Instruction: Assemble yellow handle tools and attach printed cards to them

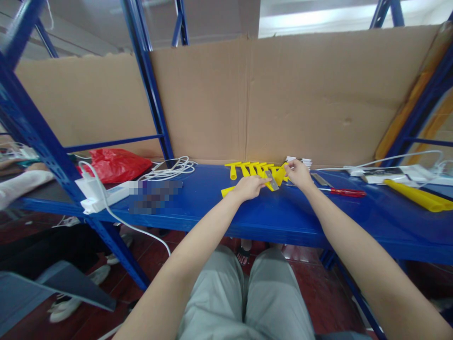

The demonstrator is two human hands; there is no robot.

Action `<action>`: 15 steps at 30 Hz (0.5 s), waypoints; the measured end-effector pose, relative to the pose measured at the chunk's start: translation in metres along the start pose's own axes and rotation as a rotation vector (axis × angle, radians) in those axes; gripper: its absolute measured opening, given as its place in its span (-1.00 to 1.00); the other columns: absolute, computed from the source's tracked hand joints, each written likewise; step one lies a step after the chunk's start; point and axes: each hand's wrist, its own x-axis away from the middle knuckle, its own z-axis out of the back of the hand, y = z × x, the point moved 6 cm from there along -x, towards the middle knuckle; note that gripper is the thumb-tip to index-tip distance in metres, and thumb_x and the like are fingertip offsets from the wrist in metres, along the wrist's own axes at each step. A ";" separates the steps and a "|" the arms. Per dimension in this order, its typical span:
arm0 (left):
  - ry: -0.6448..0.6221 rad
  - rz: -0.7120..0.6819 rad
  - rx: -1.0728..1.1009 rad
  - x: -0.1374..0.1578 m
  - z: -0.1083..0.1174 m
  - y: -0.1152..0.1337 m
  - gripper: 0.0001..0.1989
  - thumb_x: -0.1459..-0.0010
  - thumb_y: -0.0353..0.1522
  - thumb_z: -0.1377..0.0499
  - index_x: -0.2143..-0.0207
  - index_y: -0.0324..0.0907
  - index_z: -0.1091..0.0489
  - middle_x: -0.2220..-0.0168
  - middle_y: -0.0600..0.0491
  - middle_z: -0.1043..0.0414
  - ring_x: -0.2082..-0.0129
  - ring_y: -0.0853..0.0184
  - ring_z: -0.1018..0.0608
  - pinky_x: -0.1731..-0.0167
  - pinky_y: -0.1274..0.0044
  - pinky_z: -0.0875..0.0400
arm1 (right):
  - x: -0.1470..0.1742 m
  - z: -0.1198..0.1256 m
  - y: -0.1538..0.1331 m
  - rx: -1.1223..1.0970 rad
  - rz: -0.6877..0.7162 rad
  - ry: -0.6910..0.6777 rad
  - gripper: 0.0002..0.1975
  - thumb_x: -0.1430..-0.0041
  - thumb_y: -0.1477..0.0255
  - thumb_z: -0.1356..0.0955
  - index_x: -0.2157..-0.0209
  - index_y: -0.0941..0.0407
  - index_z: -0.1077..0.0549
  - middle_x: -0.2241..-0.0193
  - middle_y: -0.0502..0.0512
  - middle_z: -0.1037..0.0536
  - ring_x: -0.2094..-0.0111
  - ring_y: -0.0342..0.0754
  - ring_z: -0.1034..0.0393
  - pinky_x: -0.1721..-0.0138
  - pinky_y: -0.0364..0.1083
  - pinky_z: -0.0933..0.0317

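Note:
My left hand [249, 187] is closed round a yellow-handled scraper [227, 191]; the butt of its handle sticks out on the wrist side. At the other end a flat grey metal blade [272, 181] shows beyond my fingertips. My right hand [298, 173] has its fingers pinched at a flat yellow piece [281, 174] right beside the blade. Whether that piece is joined to the scraper, I cannot tell. Behind my hands lie several T-shaped yellow scraper handles [233, 170] in a row, partly hidden by my left hand.
A red-handled screwdriver [348, 192] and a flat metal strip [320, 179] lie right of my right hand. Farther right is a yellow tube-like piece [412, 194]. A power strip [106, 198], white cables [177, 169] and red bag [118, 165] occupy the left. Cardboard [300, 94] stands behind.

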 end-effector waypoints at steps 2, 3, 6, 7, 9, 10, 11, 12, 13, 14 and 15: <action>0.003 0.004 0.006 0.000 0.000 0.000 -0.57 -0.31 -0.38 0.06 -0.19 -0.02 -0.25 0.01 -0.06 -0.45 0.00 0.21 -0.48 0.03 0.40 -0.36 | 0.000 0.001 0.000 0.029 0.017 0.012 -0.91 -0.06 0.46 -0.25 0.38 0.14 -0.37 0.40 0.13 -0.52 0.41 -0.05 -0.38 0.33 -0.10 -0.23; 0.005 0.006 0.007 0.000 0.000 0.000 -0.58 -0.31 -0.38 0.06 -0.19 -0.02 -0.26 0.01 -0.06 -0.46 0.00 0.21 -0.48 0.03 0.40 -0.36 | 0.000 0.001 0.000 0.040 0.029 0.016 -0.92 -0.04 0.46 -0.26 0.40 0.13 -0.37 0.40 0.12 -0.53 0.40 -0.04 -0.37 0.33 -0.10 -0.23; 0.007 0.003 0.007 0.000 0.000 0.000 -0.58 -0.31 -0.37 0.06 -0.19 -0.03 -0.26 0.02 -0.05 -0.46 0.01 0.22 -0.48 0.03 0.41 -0.36 | 0.001 0.000 0.000 0.049 0.049 0.005 -0.93 0.00 0.46 -0.27 0.43 0.13 -0.38 0.40 0.11 -0.53 0.40 -0.05 -0.36 0.32 -0.10 -0.23; 0.007 0.001 0.008 0.000 0.000 0.000 -0.58 -0.31 -0.37 0.06 -0.19 -0.03 -0.26 0.02 -0.05 -0.46 0.01 0.22 -0.48 0.03 0.41 -0.36 | 0.001 0.000 0.000 0.051 0.049 -0.001 -0.93 0.01 0.47 -0.27 0.44 0.13 -0.38 0.41 0.10 -0.53 0.40 -0.05 -0.36 0.32 -0.10 -0.23; 0.006 0.000 0.009 0.000 0.001 0.000 -0.58 -0.31 -0.38 0.06 -0.19 -0.03 -0.25 0.02 -0.04 -0.46 0.01 0.22 -0.48 0.04 0.41 -0.36 | 0.001 -0.001 0.000 0.060 0.039 -0.015 -0.93 0.03 0.49 -0.27 0.45 0.13 -0.37 0.41 0.10 -0.53 0.41 -0.06 -0.36 0.31 -0.10 -0.22; 0.004 0.001 0.009 0.000 0.001 0.000 -0.57 -0.31 -0.38 0.06 -0.19 -0.03 -0.25 0.02 -0.04 -0.46 0.01 0.22 -0.48 0.04 0.41 -0.36 | 0.001 -0.001 0.001 0.067 0.032 -0.020 -0.93 0.04 0.51 -0.27 0.45 0.14 -0.37 0.41 0.10 -0.53 0.41 -0.07 -0.37 0.31 -0.10 -0.22; 0.003 0.002 0.008 0.000 0.001 0.000 -0.57 -0.30 -0.38 0.06 -0.19 -0.03 -0.25 0.02 -0.05 -0.46 0.01 0.21 -0.48 0.05 0.42 -0.36 | 0.001 -0.002 0.001 0.074 0.026 -0.026 -0.93 0.04 0.52 -0.27 0.46 0.14 -0.37 0.41 0.10 -0.53 0.41 -0.07 -0.37 0.30 -0.11 -0.22; 0.002 0.004 0.007 0.001 0.001 0.000 -0.57 -0.30 -0.38 0.06 -0.19 -0.02 -0.26 0.02 -0.05 -0.46 0.01 0.21 -0.48 0.05 0.42 -0.36 | 0.001 -0.002 0.001 0.082 0.022 -0.032 -0.93 0.05 0.52 -0.27 0.46 0.14 -0.37 0.41 0.09 -0.53 0.41 -0.07 -0.37 0.30 -0.11 -0.22; 0.003 0.005 0.006 0.001 0.001 0.000 -0.57 -0.30 -0.37 0.06 -0.19 -0.02 -0.26 0.02 -0.05 -0.46 0.01 0.21 -0.48 0.05 0.43 -0.36 | 0.001 -0.003 0.002 0.089 0.019 -0.038 -0.93 0.04 0.53 -0.26 0.46 0.14 -0.37 0.41 0.09 -0.53 0.41 -0.07 -0.37 0.30 -0.11 -0.22; 0.003 0.006 0.004 0.001 0.001 0.000 -0.58 -0.31 -0.37 0.06 -0.19 -0.02 -0.26 0.02 -0.05 -0.46 0.01 0.21 -0.49 0.06 0.44 -0.36 | 0.001 -0.003 0.002 0.094 0.018 -0.043 -0.93 0.04 0.53 -0.26 0.46 0.14 -0.37 0.41 0.09 -0.53 0.41 -0.07 -0.37 0.30 -0.11 -0.22; 0.004 0.005 0.002 0.001 0.001 0.000 -0.58 -0.31 -0.37 0.06 -0.19 -0.02 -0.26 0.02 -0.05 -0.46 0.02 0.22 -0.49 0.06 0.44 -0.36 | 0.001 -0.004 0.002 0.100 0.020 -0.048 -0.93 0.04 0.53 -0.26 0.46 0.14 -0.37 0.41 0.10 -0.53 0.41 -0.07 -0.37 0.30 -0.12 -0.22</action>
